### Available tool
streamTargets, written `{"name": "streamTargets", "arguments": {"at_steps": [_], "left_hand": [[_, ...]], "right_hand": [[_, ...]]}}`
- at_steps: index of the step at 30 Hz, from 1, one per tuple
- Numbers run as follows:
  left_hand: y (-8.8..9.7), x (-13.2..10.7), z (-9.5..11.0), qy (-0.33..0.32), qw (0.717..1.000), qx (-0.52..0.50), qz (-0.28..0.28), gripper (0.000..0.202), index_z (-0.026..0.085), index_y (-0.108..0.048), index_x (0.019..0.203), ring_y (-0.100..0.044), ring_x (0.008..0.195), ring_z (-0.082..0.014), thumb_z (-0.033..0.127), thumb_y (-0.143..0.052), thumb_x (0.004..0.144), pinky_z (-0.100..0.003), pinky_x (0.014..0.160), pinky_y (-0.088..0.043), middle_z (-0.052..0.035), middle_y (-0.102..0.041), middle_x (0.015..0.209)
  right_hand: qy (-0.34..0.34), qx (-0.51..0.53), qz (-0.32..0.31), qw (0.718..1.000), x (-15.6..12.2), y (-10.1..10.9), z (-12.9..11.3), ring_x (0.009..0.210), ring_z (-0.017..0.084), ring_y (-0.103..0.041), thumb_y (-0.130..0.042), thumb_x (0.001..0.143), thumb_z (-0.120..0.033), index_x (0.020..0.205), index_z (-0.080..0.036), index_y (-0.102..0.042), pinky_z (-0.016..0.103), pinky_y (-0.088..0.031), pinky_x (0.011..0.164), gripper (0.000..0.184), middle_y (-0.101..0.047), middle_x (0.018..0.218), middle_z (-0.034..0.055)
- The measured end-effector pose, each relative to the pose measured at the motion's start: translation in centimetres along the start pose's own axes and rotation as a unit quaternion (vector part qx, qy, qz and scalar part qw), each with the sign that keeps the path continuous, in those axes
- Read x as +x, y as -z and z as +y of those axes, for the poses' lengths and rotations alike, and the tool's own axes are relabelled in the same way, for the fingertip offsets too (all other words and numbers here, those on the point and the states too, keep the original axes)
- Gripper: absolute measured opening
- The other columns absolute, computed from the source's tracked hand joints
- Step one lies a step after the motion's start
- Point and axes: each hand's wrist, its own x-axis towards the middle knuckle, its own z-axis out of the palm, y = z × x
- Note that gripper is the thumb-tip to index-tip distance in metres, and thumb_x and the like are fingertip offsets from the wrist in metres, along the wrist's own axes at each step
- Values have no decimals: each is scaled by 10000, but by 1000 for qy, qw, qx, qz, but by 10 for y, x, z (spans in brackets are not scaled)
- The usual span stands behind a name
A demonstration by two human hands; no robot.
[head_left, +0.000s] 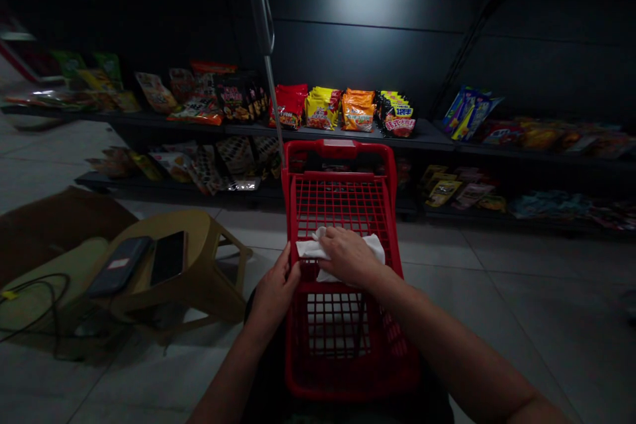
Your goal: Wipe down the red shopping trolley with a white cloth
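Right hand (350, 257) clutching white cloth (375, 246) on basket (342, 385), wiping seemingly unfinished, coverage unclear; left hand (275, 288) part-open, touching left rim (291, 222).

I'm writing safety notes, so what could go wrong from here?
The white cloth under the right hand might snag on the grid of the red basket. The basket might shift if the left hand, at its side edge, slips. The dark flat device on the yellowish stool could fall if bumped.

- Basket (318, 287) before the shelf (430, 134)
- Cloth (309, 250) on the basket
- Stool (197, 238) left of the basket, on the floor (442, 248)
- Phone (169, 257) on the stool, right of the flat device (120, 266)
- Snack packets (320, 111) on the shelf
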Motion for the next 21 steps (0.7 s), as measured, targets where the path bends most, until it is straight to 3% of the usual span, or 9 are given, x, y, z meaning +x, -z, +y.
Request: {"name": "streamTargets", "arguments": {"at_steps": [3,5,7,9,12,14,16,19,21], "left_hand": [[1,-1,0,7,1000,-4,-3,647,175,-367,1517,-674,1101,-243,446,-437,933,-340,928,-493,-113,-696,1250],[1,-1,1,11,1000,-10,-8,648,177,-361,1521,-674,1105,-236,450,-429,937,-335,941,-490,-106,-698,1250],[1,-1,1,10,1000,-16,-9,643,181,-361,1521,-674,1108,-230,447,-425,940,-332,955,-487,-100,-698,1253],[0,-1,1,1,1000,-27,-6,634,185,-370,1518,-655,1149,-229,443,-425,941,-333,977,-479,-101,-672,1299],[-1,0,0,-5,999,-33,-3,638,186,-368,1518,-646,1168,-239,443,-433,938,-346,973,-485,-106,-644,1340],[-2,0,0,-1,1000,-25,-2,640,192,-369,1517,-659,1146,-242,440,-442,932,-343,944,-499,-103,-658,1321],[-2,0,0,1,1000,-7,-5,633,197,-368,1517,-665,1135,-241,438,-434,935,-333,926,-504,-98,-667,1307],[0,-1,4,7,1000,16,-11,631,187,-355,1522,-667,1133,-243,445,-403,948,-329,917,-500,-104,-671,1299],[2,-2,6,11,1000,13,-11,642,173,-346,1525,-665,1137,-246,453,-399,950,-331,925,-497,-109,-674,1293]], "right_hand": [[-43,110,43,992,-2,-4,16,974,229,-594,-590,849,-282,1050,-160,-644,356,-461,870,240,-659,1043,91],[-107,216,95,966,-9,-3,32,900,195,-603,-481,878,-213,1075,-176,-631,321,-474,809,250,-662,1001,59],[-141,281,148,938,-18,3,45,826,173,-588,-419,886,-176,985,-185,-633,293,-469,751,236,-641,914,33],[-110,271,165,942,-27,9,50,848,174,-570,-460,882,-190,872,-188,-624,289,-458,762,164,-614,890,31],[-27,147,88,985,-33,13,39,932,197,-549,-587,860,-247,851,-188,-633,316,-438,826,75,-611,945,52],[-8,50,36,998,-30,10,25,953,221,-544,-647,853,-334,912,-186,-652,351,-431,848,159,-617,988,74],[-18,-5,22,1000,-24,5,13,960,236,-550,-643,868,-416,961,-180,-658,378,-433,856,254,-623,1013,94],[-40,14,41,998,-16,-3,11,945,232,-575,-606,893,-408,960,-175,-664,379,-446,855,250,-637,1005,95],[-74,101,69,990,-14,-6,22,873,212,-593,-583,891,-364,906,-175,-671,353,-465,812,210,-650,934,74]]}}
